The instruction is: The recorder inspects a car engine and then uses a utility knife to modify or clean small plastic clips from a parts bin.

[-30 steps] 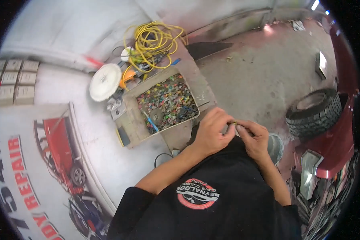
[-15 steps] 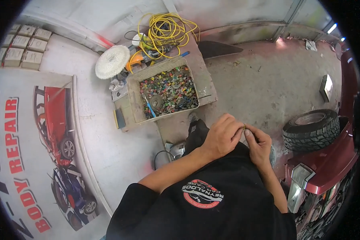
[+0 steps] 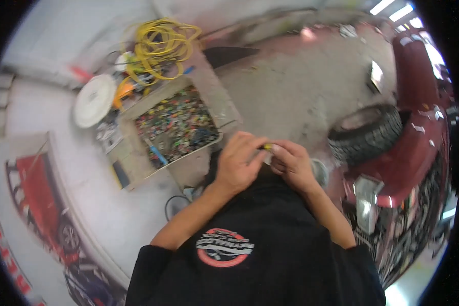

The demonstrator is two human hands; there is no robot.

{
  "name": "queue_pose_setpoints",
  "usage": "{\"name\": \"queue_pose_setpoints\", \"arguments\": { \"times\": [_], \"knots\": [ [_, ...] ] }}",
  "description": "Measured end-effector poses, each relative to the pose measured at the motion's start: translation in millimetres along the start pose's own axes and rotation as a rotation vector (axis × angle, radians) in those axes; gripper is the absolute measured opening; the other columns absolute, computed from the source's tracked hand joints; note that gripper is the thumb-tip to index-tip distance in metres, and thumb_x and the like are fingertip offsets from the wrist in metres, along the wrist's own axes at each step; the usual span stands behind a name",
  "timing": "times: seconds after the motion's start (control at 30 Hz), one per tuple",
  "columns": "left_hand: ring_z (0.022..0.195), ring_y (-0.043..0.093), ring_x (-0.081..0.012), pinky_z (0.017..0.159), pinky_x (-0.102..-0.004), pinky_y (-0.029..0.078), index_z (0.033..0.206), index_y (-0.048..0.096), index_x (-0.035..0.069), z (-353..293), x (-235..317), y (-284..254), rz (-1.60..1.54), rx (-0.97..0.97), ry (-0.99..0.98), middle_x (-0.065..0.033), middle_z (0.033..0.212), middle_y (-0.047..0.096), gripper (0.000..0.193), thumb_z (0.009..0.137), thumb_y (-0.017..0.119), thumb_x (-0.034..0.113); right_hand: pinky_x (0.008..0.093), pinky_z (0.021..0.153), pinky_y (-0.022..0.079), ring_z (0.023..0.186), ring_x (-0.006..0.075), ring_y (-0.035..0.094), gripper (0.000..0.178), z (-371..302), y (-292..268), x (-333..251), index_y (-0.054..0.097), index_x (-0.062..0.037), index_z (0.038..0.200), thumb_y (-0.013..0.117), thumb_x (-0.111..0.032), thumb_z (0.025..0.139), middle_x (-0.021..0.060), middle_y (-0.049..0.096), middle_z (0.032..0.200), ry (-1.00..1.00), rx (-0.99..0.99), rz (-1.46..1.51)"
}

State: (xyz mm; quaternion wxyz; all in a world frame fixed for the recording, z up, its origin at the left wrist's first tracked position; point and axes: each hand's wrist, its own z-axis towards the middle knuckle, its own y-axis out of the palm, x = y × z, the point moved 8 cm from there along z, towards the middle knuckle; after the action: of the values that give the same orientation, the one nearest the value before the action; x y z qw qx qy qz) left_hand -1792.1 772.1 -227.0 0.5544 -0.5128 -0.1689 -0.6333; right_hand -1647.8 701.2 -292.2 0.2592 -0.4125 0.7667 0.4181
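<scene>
In front of my chest, both hands meet at the fingertips around a small yellow piece (image 3: 266, 146), too blurred to tell its kind. My left hand (image 3: 237, 162) pinches it from one side, thumb and forefinger closed. From the other side my right hand (image 3: 292, 162) grips it, its other fingers curled in. Beyond my left hand a shallow rectangular bin (image 3: 183, 159) holds a heap of small multicoloured pieces. A blue-handled tool (image 3: 158, 154) lies on the heap.
The bin stands on a worn table (image 3: 222, 104) with a coiled yellow cord (image 3: 160, 43) and a round white polishing pad (image 3: 95, 101). To the right are a tyre (image 3: 367, 135) and a dark red car body (image 3: 392, 176). A banner (image 3: 30, 148) hangs at left.
My view has swung to the right, so the bin and table sit further left. Both hands stay together, and more of the yellow piece shows between them.
</scene>
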Motion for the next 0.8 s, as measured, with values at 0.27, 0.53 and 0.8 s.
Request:
{"name": "queue_pose_setpoints", "arguments": {
  "times": [0.27, 0.53, 0.8],
  "knots": [
    [0.095, 0.068, -0.0236, 0.086, -0.0332, 0.054, 0.103, 0.070, 0.001, 12, -36, -18, -0.173, -0.030, -0.177, -0.0122, 0.104, 0.069, 0.023, 0.084, 0.079, -0.007, 0.0237, 0.053, 0.032, 0.056, 0.0038, 0.039, 0.025, 20, 26, 8, 0.072, 0.0011, 0.124, 0.065, -0.017, 0.109, -0.0081, 0.049, 0.071, -0.047, 0.003, 0.134],
    [0.092, 0.068, -0.0265, 0.083, -0.0344, 0.054, 0.100, 0.069, 0.001, 27, -34, -26, -0.157, -0.081, 0.025, -0.0125, 0.097, 0.070, 0.020, 0.084, 0.079, -0.006, 0.0232, 0.052, 0.032, 0.057, 0.0034, 0.040, 0.023, 24, 29, 12, 0.072, 0.0008, 0.120, 0.065, -0.017, 0.108, -0.0072, 0.052, 0.072, -0.104, 0.119, 0.064],
    [0.089, 0.067, -0.0302, 0.079, -0.0392, 0.054, 0.107, 0.070, 0.002, 27, -34, -30, -0.135, -0.128, -0.019, -0.0127, 0.094, 0.069, 0.026, 0.083, 0.080, -0.003, 0.0244, 0.052, 0.032, 0.056, 0.0040, 0.038, 0.020, 30, 35, 24, 0.071, 0.0013, 0.118, 0.065, -0.014, 0.106, -0.0070, 0.048, 0.070, -0.012, 0.026, 0.303]
  ]
}}
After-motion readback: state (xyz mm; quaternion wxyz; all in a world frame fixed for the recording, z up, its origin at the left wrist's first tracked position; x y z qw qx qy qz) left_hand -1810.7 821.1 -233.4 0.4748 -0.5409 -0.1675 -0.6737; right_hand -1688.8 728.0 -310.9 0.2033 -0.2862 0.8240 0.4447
